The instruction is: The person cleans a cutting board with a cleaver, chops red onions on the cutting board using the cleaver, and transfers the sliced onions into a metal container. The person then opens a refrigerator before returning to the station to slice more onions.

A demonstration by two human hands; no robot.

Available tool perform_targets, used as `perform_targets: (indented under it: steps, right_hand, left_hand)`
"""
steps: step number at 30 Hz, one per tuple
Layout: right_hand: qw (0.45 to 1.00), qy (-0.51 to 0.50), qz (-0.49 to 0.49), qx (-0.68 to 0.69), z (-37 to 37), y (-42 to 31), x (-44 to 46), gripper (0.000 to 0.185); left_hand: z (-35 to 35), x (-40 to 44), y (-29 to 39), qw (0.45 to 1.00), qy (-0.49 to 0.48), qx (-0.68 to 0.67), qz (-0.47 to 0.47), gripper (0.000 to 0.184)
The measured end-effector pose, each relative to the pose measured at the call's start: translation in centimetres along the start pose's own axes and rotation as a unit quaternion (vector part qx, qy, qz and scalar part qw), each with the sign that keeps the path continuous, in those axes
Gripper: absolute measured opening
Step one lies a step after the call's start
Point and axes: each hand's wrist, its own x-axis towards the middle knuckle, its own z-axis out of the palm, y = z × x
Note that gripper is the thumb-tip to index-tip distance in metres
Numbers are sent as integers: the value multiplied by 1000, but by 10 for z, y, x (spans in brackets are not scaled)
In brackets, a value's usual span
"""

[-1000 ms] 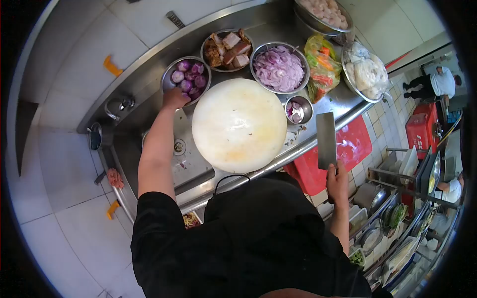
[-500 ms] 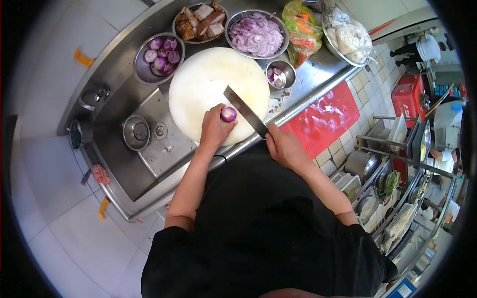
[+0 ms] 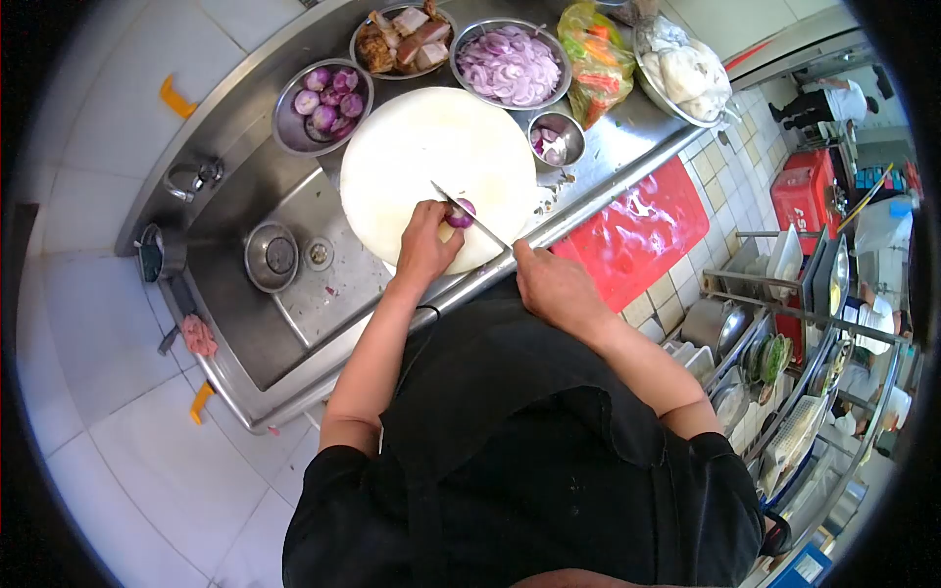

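On the round white cutting board [image 3: 421, 147], my left hand [image 3: 429, 242] holds a small purple onion [image 3: 461, 214] near the board's front edge. My right hand [image 3: 561, 284] is closed round the handle of a cleaver [image 3: 479, 224], whose blade stands edge down on the onion, seen nearly edge-on. Behind the board are a bowl of whole purple onions [image 3: 328, 110], a bowl of meat chunks [image 3: 417, 49] and a bowl of sliced onion [image 3: 508, 65]. A small bowl with onion pieces [image 3: 551, 145] sits to the board's right.
A steel sink [image 3: 235, 343] with a metal bowl [image 3: 271, 257] lies left. Back right are a plastic bag of vegetables [image 3: 596, 69] and a bowl with a white bag [image 3: 683, 78]. A red board [image 3: 647, 230] and a loaded rack [image 3: 784, 333] stand right. People in white are far right.
My left hand left the bowl of onions and brought one onion onto the board. My right hand brought the cleaver in from the right, and its blade now meets the onion.
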Motion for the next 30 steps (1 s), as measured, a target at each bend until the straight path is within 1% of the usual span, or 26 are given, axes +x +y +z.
perform_targets:
  steps: [2,6,8,9,11,12,14,15,16,17,18,20,21,22,23,25,26,27,29,30]
  right_hand:
    - [999,-25,13,-25,-1,-4,1,15]
    - [999,-22,12,-40,14,-3,-1,17]
    - [1000,-19,-1,6,21,1,1,16]
    - [1000,-20,1,5,23,2,4,16]
    - [998,-59,37,10,29,1,12,16]
    - [998,-56,39,10,34,2,16,16]
    - [991,-114,69,-20,43,8,26,20]
    - [991,-108,72,-19,44,12,28,20]
    - [992,-108,70,10,44,18,27,21]
    - [991,-107,65,38,43,24,27,21]
    - [992,-104,66,37,44,30,26,21]
    - [991,-42,52,119,49,36,20,22]
    - [991,-44,51,118,47,36,18,22]
    - [991,-35,70,113,44,35,16,21]
    - [990,-25,90,107,40,33,15,20]
    - [991,-13,89,98,35,31,13,19]
    - [992,0,88,90,34,30,12,18]
    - [992,1,87,92,35,32,12,18]
    - [997,12,63,49,40,36,10,16]
    - [997,13,63,52,38,35,9,16]
  left_hand:
    - [0,1,-1,1000,-2,-5,-2,33]
    - [0,1,0,1000,-1,-12,-8,32]
    - [0,2,-2,1000,-1,-11,-2,33]
    - [0,2,-3,1000,3,-9,5,34]
    - [0,1,-4,1000,-6,-9,3,36]
    - [-1,2,-4,1000,-13,-6,3,39]
    - [5,2,-9,1000,-1,-15,13,42]
    - [5,1,-9,1000,9,-23,17,45]
    - [6,1,-9,998,6,-47,36,48]
    - [7,5,-11,998,5,-47,41,48]
    - [9,9,-10,997,15,-45,53,47]
    - [10,12,-13,997,26,-43,61,45]
    - [4,18,-6,999,-3,-30,23,41]
    - [-1,23,1,999,-32,-17,-15,38]
    - [-5,29,5,999,-30,-17,-16,38]
    - [-10,39,8,992,-79,97,-28,35]
    - [-10,41,6,990,-90,108,-25,36]
    - [-7,40,5,990,-90,110,-25,36]
    - [-1,37,4,996,-32,78,15,35]
    - [-3,35,6,996,-33,81,17,35]
